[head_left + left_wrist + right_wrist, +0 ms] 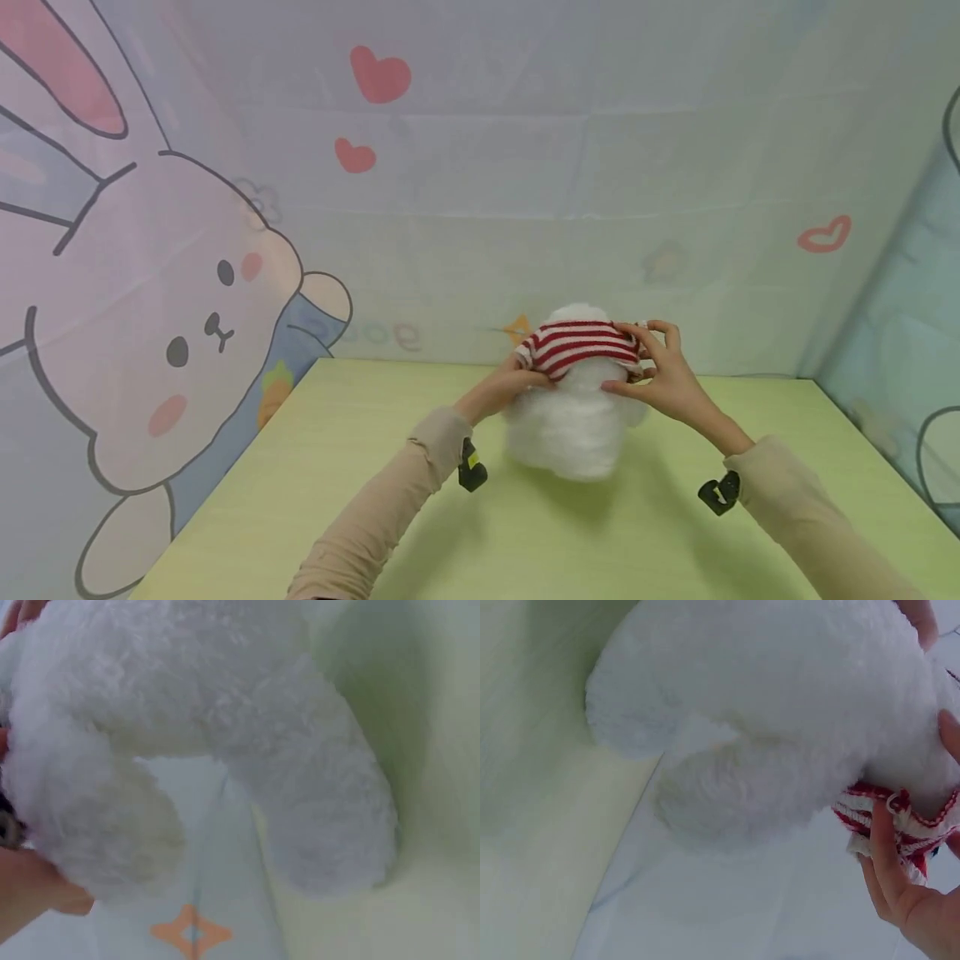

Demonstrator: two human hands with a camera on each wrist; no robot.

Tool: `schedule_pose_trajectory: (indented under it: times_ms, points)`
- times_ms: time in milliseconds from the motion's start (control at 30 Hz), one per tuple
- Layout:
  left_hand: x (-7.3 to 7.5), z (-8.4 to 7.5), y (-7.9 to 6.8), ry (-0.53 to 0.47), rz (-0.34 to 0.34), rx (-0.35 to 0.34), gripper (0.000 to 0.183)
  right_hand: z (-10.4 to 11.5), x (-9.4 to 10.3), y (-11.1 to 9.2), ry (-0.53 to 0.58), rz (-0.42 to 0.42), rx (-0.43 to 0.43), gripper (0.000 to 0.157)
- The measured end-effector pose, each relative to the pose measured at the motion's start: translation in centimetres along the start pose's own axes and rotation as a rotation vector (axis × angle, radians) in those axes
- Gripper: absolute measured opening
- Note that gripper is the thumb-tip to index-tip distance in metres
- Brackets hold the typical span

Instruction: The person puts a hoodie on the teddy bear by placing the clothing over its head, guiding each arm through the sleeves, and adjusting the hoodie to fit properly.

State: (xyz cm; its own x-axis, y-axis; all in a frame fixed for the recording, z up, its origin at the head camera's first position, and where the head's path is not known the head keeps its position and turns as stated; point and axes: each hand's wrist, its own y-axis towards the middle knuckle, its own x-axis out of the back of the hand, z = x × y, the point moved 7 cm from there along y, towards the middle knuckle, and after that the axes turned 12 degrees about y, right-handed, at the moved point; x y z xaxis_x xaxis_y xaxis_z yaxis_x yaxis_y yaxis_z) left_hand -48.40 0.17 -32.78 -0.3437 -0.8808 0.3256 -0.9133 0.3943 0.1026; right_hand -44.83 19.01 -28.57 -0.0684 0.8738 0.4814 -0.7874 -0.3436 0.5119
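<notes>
A fluffy white plush toy [573, 433] is held upright at the table's far side, its back or front hard to tell. Around its upper part sits a red-and-white striped knit garment [581, 343], bunched up with white fur showing above and below. My left hand [504, 390] grips the garment's left side, thumb against the fur. On the other side my right hand [678, 387] holds the garment's right edge, its thumb at the fur. In the right wrist view, fingers curl at the knit hem [907, 821]. Two plush limbs hang down in the left wrist view, near limb [322, 802] included.
The pale green table [375, 417] ends at a hanging cloth backdrop [480, 192] close behind the toy. A large cartoon rabbit [202, 333] is printed on its left part. Black wrist mounts [472, 467] hang from both sleeves.
</notes>
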Motion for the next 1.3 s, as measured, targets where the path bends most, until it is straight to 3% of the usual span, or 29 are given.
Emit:
schedule_pose_trajectory:
  times_ms: [67, 200, 267, 333, 400, 500, 700, 867, 1033, 1300]
  points:
    - [0.5, -0.5, 0.0, 0.138, -0.050, -0.081, 0.064, -0.1, -0.1, -0.1, -0.054, -0.023, -0.005, 0.076]
    - [0.8, -2.8, -0.5, 0.501, -0.150, -0.331, 0.085, 0.2, -0.3, 0.0, -0.162, -0.040, 0.045, 0.080]
    - [0.5, -3.8, -1.0, 0.633, -0.159, -0.435, 0.094, 0.5, -0.3, 0.1, -0.198, -0.037, 0.088, 0.080]
    - [0.0, -4.4, -1.4, 0.693, -0.125, -0.486, 0.096, 0.7, -0.4, 0.1, -0.232, -0.031, 0.119, 0.079]
    - [-0.4, -4.6, -1.8, 0.724, -0.087, -0.493, 0.097, 0.9, -0.5, 0.0, -0.273, -0.030, 0.159, 0.078]
    - [-0.7, -4.6, -2.0, 0.789, -0.093, -0.482, 0.096, 1.3, -0.7, -0.1, -0.335, -0.039, 0.233, 0.076]
    - [-1.5, -4.4, -2.4, 0.882, -0.162, -0.484, 0.094, 1.8, -1.1, -0.3, -0.321, -0.058, 0.403, 0.072]
    - [-2.1, -4.5, -3.0, 0.975, -0.231, -0.520, 0.085, 1.6, -1.8, -0.7, -0.285, -0.033, 0.452, 0.067]
    - [-2.3, -4.7, -3.3, 1.023, -0.306, -0.546, 0.073, 1.6, -2.0, -1.1, -0.330, -0.080, 0.523, 0.062]
    - [-2.3, -5.0, -3.8, 1.081, -0.434, -0.665, 0.048, 2.8, -2.3, -1.7, -0.423, -0.174, 0.692, 0.054]
